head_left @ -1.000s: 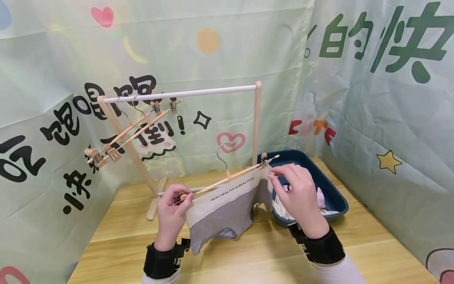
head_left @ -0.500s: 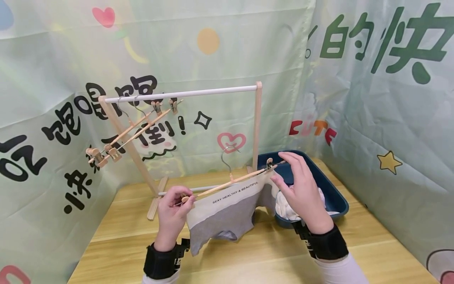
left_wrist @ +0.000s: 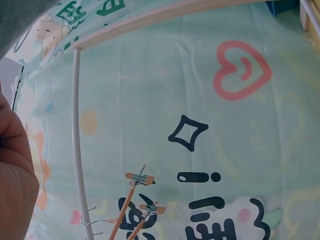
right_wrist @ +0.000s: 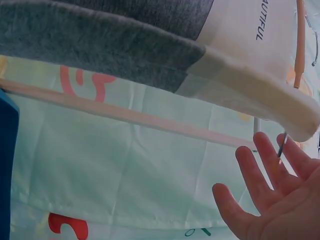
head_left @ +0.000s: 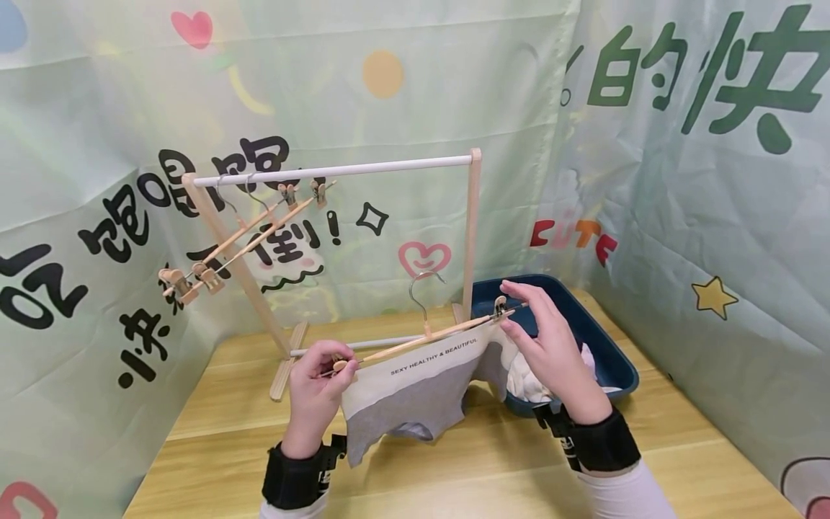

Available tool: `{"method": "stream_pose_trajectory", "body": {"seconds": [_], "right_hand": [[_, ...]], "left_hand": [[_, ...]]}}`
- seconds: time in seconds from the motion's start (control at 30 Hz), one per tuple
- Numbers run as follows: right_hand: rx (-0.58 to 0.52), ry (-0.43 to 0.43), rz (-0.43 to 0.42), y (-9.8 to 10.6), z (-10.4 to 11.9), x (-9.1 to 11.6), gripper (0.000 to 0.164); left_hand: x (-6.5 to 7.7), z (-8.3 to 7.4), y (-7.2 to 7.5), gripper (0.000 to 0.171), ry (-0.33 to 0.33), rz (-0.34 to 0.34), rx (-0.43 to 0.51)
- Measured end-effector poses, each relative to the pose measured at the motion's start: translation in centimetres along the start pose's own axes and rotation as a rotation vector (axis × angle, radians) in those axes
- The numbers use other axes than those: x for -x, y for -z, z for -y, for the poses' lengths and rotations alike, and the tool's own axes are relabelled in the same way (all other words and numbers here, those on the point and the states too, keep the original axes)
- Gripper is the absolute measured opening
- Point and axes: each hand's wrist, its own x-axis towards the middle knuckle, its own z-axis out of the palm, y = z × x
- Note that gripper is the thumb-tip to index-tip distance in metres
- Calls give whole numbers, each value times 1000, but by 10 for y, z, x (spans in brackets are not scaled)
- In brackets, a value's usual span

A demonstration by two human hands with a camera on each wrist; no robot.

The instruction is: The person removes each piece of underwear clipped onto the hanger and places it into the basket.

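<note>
Near the middle of the head view, a wooden clip hanger (head_left: 415, 342) with a metal hook carries a pair of grey underpants (head_left: 415, 404) with a cream waistband lettered in black. My left hand (head_left: 319, 393) pinches the hanger's left end at its clip (head_left: 339, 365) between thumb and fingers. At the other end my right hand (head_left: 551, 346) has thumb and forefinger spread on either side of the right clip (head_left: 500, 307). In the right wrist view, the other fingers (right_wrist: 257, 175) of that hand stretch out just below the cloth, beside the hanger's thin metal end.
A small wooden rack (head_left: 474, 238) with a white rail (head_left: 337, 171) stands behind the hands. Two clip hangers (head_left: 259, 238) hang at its left end. To the right, a dark blue basin (head_left: 616, 353) contains crumpled white cloth (head_left: 528, 378). Printed fabric walls (head_left: 700, 216) surround the wooden table (head_left: 467, 468).
My right hand has moved from the waistband's corner up to the hanger's right end, its fingers spreading. That end and its clip have shifted right and slightly down. The left hand keeps its grip.
</note>
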Motion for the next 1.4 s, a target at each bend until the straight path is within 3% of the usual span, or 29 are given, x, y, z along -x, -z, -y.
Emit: {"method": "stream_pose_trajectory", "body": {"seconds": [0.27, 0.57, 0.83, 1.4], "right_hand": [[-84, -20, 13, -1, -1, -1, 48], [-135, -63, 17, 2, 0, -1, 38], [-118, -66, 25, 1, 0, -2, 17], [-110, -12, 18, -1, 8, 1, 17]], "left_hand": [[-1, 1, 1, 17, -12, 17, 23], [-1, 1, 1, 27, 5, 27, 44], [0, 4, 4, 10, -9, 43, 59], [-3, 3, 15, 20, 69, 47, 92]]}}
